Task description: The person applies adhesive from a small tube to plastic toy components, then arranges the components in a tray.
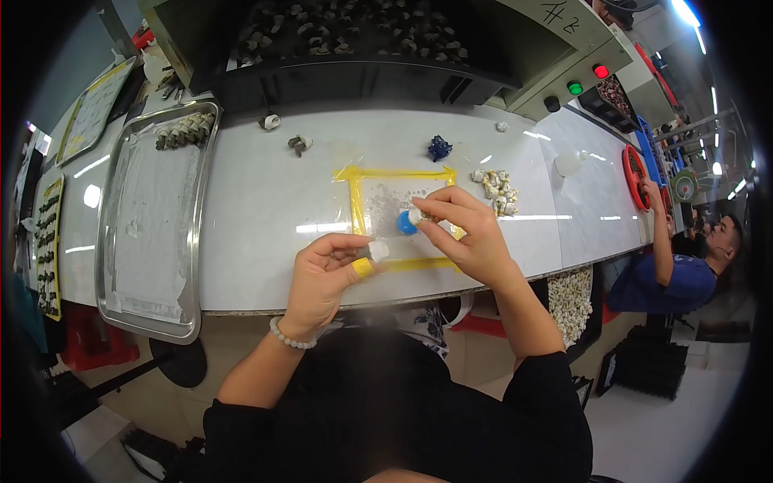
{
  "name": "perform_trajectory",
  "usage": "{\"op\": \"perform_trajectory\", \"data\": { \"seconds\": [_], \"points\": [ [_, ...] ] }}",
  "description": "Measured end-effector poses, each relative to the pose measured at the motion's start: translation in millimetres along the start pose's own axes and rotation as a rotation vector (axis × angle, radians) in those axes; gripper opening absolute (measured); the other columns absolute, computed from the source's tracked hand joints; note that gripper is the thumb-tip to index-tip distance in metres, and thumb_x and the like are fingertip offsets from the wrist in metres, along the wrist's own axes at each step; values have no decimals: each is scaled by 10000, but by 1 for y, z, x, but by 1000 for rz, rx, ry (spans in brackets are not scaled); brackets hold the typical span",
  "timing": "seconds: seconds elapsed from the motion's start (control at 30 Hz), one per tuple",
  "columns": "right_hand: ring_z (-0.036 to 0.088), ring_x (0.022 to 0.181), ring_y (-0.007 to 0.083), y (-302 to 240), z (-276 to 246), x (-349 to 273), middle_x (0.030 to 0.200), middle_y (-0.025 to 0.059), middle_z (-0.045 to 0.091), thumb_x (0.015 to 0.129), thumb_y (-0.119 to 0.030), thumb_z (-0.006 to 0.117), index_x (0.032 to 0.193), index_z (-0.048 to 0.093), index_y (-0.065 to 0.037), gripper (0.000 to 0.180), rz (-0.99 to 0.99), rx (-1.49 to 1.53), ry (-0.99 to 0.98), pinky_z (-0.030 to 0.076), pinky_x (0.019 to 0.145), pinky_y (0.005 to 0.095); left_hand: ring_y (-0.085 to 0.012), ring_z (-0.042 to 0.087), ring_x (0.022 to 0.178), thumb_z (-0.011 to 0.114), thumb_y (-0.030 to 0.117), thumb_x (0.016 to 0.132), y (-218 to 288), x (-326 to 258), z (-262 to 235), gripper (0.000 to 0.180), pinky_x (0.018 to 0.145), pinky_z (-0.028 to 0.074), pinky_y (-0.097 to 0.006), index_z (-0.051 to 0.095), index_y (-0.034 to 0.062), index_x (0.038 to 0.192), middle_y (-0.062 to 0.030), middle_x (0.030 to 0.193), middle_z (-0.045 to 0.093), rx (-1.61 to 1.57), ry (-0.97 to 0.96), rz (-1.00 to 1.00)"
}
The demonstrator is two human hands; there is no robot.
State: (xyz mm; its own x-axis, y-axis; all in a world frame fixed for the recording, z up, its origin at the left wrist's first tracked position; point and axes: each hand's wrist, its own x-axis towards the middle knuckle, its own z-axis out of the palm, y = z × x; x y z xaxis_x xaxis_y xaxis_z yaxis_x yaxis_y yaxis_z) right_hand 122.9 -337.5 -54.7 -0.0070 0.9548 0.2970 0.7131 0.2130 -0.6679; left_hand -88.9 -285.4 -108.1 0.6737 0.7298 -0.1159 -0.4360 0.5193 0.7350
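My left hand (320,278), with yellow tape round the thumb and a beaded bracelet at the wrist, pinches a small white and grey-green piece (377,250) near the table's front edge. Thumb and forefinger of my right hand (471,233) are closed on a small whitish piece (415,215), largely covered by the fingertips. It is right at a round blue cap-like thing (406,225); I cannot tell whether they touch. Both hands are over a work area bordered with yellow tape (354,201). Several white and yellowish pieces (503,193) lie in a cluster beyond my right hand.
A metal tray (107,241) at left holds a row of greyish pieces (185,132). A dark blue spiky lump (439,148) lies behind the taped area. At the back stands a machine housing (555,48) with lit buttons. Another person (668,270) works at right beside a red basin (636,179).
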Motion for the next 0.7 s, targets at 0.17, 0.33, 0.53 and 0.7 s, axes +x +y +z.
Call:
{"op": "perform_trajectory", "data": {
  "seconds": [0.17,0.33,0.53,0.7],
  "points": [
    [579,777,160,-21,4,-4,903,101,614,783,-27,649,1043,642,16,264,112,257,-57,463,687,270,-223,650,822,621,-24,820,-2,-1,-3,260,764,546,-306,541,-55,1065,-168,961,633,-2,2,13],
    [585,782,175,-25,12,-6,901,98,618,788,-44,657,1049,648,2,265,107,290,-104,460,688,263,-240,650,828,611,-38,822,-4,-2,-4,249,759,554,-319,546,-63,1061,-180,969,633,23,16,24],
    [593,795,174,-24,15,-7,884,88,630,779,-37,664,1046,659,-10,268,110,300,-155,461,689,266,-249,656,809,599,-47,829,-5,-4,-2,208,751,560,-331,567,-68,1034,-196,984,632,76,27,37],
    [598,799,174,-14,19,-14,887,88,635,773,-27,662,1054,658,-16,282,124,405,-130,464,691,266,-222,646,837,599,-45,834,-5,-3,-4,202,761,557,-320,569,-69,1032,-177,992,633,86,2,9]
  ]
}}
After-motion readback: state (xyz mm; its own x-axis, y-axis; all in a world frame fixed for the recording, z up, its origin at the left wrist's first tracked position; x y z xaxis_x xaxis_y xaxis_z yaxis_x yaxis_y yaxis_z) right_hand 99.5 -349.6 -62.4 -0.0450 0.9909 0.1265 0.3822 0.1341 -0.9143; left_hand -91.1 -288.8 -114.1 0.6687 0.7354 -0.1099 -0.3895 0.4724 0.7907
